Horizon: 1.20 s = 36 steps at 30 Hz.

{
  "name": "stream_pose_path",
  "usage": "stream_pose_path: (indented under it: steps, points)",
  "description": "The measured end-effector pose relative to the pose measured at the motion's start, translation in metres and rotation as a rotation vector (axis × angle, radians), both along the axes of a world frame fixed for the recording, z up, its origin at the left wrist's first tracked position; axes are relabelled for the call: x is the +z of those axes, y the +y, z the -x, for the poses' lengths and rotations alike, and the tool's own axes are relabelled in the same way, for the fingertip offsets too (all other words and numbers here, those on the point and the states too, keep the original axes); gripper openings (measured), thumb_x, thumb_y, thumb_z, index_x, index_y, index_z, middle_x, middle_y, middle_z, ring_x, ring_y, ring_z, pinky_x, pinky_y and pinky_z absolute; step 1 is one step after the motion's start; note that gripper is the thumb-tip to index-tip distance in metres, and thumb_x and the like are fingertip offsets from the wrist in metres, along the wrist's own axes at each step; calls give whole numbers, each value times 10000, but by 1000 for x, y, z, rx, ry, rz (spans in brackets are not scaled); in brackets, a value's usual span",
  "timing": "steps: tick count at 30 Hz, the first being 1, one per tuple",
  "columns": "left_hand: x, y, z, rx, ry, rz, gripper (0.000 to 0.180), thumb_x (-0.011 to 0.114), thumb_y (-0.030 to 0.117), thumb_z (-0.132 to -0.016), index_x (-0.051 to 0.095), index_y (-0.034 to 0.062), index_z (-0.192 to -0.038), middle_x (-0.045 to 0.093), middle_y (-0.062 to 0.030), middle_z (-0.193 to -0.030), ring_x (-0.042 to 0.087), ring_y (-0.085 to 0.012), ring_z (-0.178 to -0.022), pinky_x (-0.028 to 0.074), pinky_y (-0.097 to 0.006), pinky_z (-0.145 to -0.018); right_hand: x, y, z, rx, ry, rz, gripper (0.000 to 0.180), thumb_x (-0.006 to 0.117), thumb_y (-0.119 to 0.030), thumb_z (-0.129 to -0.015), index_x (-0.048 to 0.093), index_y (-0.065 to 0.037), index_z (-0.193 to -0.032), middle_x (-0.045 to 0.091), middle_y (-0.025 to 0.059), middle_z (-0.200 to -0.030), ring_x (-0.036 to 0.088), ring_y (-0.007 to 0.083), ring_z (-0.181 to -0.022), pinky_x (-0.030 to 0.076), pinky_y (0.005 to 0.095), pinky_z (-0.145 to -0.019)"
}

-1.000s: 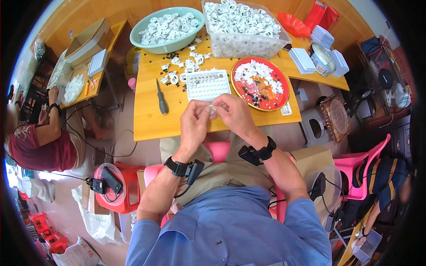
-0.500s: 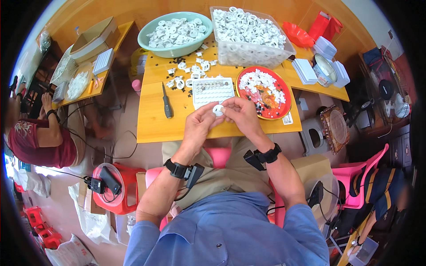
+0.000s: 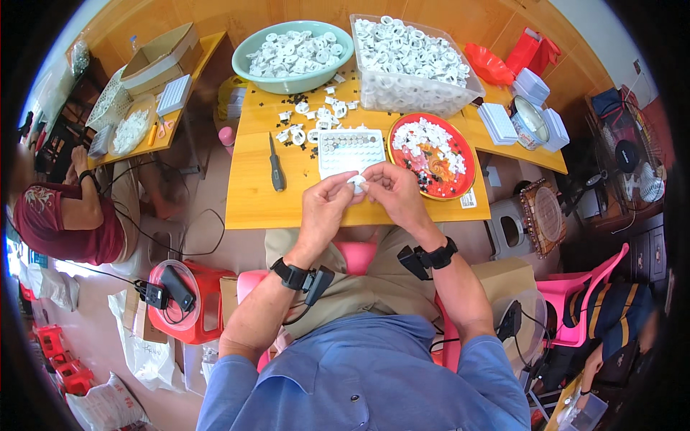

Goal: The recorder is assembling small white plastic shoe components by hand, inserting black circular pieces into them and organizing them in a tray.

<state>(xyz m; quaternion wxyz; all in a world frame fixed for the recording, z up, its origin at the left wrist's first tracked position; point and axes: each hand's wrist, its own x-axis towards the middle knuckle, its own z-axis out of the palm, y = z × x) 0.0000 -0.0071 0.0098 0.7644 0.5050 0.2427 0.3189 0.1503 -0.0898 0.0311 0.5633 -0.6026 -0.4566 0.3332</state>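
Note:
A small round white plastic part is held between the fingertips of my left hand and my right hand, over the table's front edge. Fingers of both hands pinch it and cover most of its rim. Just beyond them lies a white tray with rows of round pockets, some holding small round metal pieces. To the right of my hands stands a red round plate with small white pieces and black bits. A screwdriver with a dark handle lies at the left.
Behind are a green basin and a clear plastic bin, both heaped with white parts. Loose white parts and black bits are scattered before them. A co-worker sits at the left table; another person is at the lower right.
The white part has been turned between my fingertips, so its flat round face no longer shows fully. The whole view has shifted slightly; the table things stay in place.

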Motion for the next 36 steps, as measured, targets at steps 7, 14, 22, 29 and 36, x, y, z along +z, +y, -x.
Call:
stream_pose_path:
  steps: [7,14,22,29,36]
  points:
    - [2,-3,0,20,-34,-9,289,567,27,-972,588,-59,-1247,683,-113,-1070,685,-164,-932,562,-251,-838,-2,-1,6,-84,-121,-47,153,654,-42,-868,658,35,-1000,706,84,-881,662,114,-749,534,256,-657]
    - [8,-1,-2,40,-9,0,273,584,45,-969,626,-41,-1225,688,-78,-1041,673,-123,-907,536,-225,-822,1,2,9,-156,-434,-161,158,675,-41,-834,675,-1,-986,688,105,-854,663,164,-704,510,275,-613]
    - [13,-4,-3,4,59,-61,285,552,36,-968,628,-69,-1222,687,-102,-1054,670,-144,-951,541,-243,-846,8,-3,8,-153,-443,-181,137,661,-35,-856,671,1,-988,681,104,-859,671,163,-688,518,275,-607]
    - [5,-2,2,15,-32,37,292,543,32,-983,586,-79,-1249,648,-144,-1165,655,-192,-1032,565,-292,-881,19,-4,17,-57,-273,-59,138,658,-35,-874,666,15,-1002,704,102,-883,683,129,-722,534,268,-637]
    - [-3,0,-2,22,-112,130,319,534,74,-1003,522,-70,-1287,635,-159,-1176,667,-205,-988,563,-312,-890,13,0,-15,-112,-201,-26,134,694,-70,-847,702,9,-955,728,112,-854,693,148,-767,547,283,-692]
